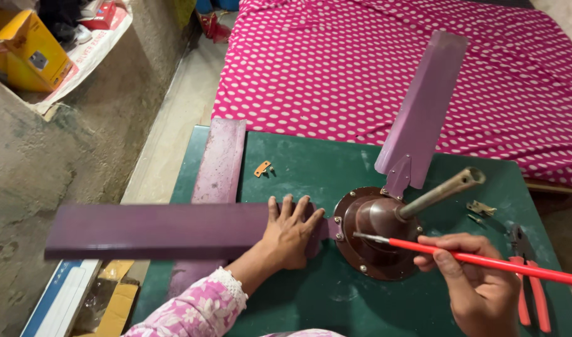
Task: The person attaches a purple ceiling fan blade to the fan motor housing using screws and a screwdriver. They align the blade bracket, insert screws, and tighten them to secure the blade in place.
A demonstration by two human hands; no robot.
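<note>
A brown ceiling fan motor (376, 240) with a metal rod (439, 192) lies on a green table (311, 168). One purple blade (158, 229) sticks out to the left; my left hand (290, 232) presses flat on its inner end next to the motor. A second purple blade (420, 111) points up and away from the motor. My right hand (479, 281) grips a long red-handled screwdriver (486, 262), its metal tip resting at the motor's left side near the blade bracket.
A loose third purple blade (220, 159) lies along the table's left edge. A small orange bracket (262, 168) and screws sit behind it. Red-handled pliers (529, 281) and a metal bracket (481, 208) lie at the right. A pink dotted bed (361, 62) stands beyond the table.
</note>
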